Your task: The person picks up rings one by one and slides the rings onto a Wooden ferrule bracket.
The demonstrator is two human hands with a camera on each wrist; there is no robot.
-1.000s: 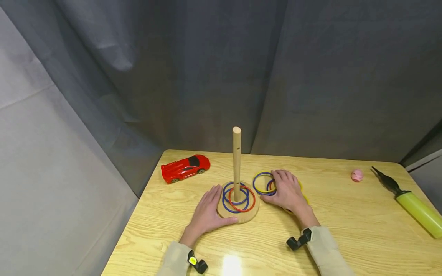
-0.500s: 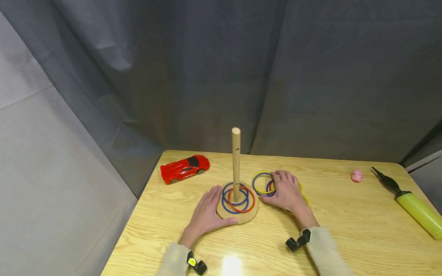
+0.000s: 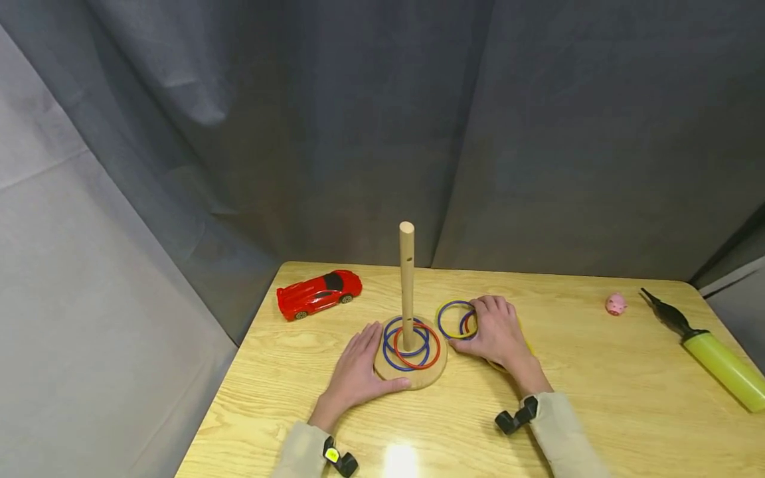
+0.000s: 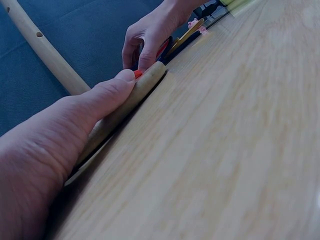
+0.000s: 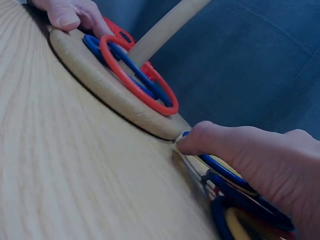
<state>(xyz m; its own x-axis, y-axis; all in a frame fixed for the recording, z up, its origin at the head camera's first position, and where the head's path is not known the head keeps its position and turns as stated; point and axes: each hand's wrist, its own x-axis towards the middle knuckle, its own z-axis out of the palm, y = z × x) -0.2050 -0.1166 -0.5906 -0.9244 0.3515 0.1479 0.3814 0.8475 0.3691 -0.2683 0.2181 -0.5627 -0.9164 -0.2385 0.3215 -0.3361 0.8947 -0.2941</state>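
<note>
A wooden ring toss stand [image 3: 407, 292] rises upright from its round base [image 3: 416, 378]. Around the post, two blue rings [image 3: 390, 358] and a red ring [image 3: 438, 348] lie on the base. My left hand [image 3: 357, 368] holds the base by its left side, thumb over the near rim and fingers along the left edge. To the right, my right hand [image 3: 497, 335] grips at a pile of loose rings, its thumb on a blue ring [image 5: 220, 166] in the right wrist view. A yellow ring [image 3: 463, 335] is by its fingertips; the hand hides much of the pile.
A red toy car [image 3: 319, 294] stands at the table's back left. Towards the back right are a pink pig toy [image 3: 615, 304] and a green hand pump [image 3: 717, 365] with a black nozzle. A dark curtain [image 3: 358, 133] hangs behind the table [image 3: 251, 398].
Both hands stay almost where they were. The yellow ring's far edge, seen earlier beside the blue ring, no longer shows there. The head view has shifted slightly.
</note>
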